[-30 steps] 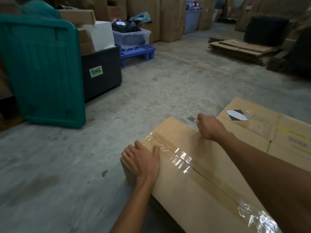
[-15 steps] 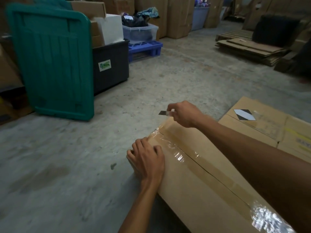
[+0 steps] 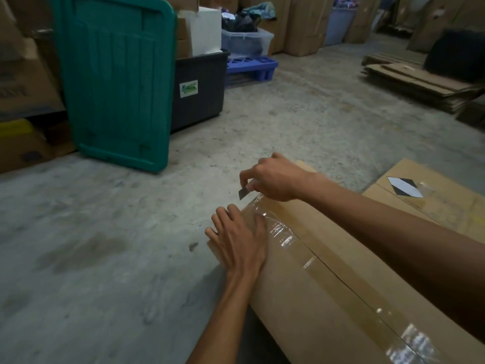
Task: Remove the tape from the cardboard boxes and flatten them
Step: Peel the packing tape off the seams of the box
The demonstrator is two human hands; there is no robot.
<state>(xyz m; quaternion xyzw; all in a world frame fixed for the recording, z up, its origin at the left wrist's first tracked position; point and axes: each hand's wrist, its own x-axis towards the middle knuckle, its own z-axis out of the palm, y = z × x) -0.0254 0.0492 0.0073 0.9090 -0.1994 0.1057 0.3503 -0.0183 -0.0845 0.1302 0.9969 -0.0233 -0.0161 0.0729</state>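
Right hand (image 3: 275,179), pinching a small blade (image 3: 243,193), had dropped to the tape (image 3: 315,261) at the cardboard box (image 3: 301,311)'s far end; left hand (image 3: 241,237) stayed flat, fingers straight, pressing the box on the floor (image 3: 131,232). Tape looked uncut; nothing flattened yet.

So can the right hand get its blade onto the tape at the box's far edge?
Probably yes: the right hand pinches the blade just above the tape end, with nothing between; the left hand presses beside it.
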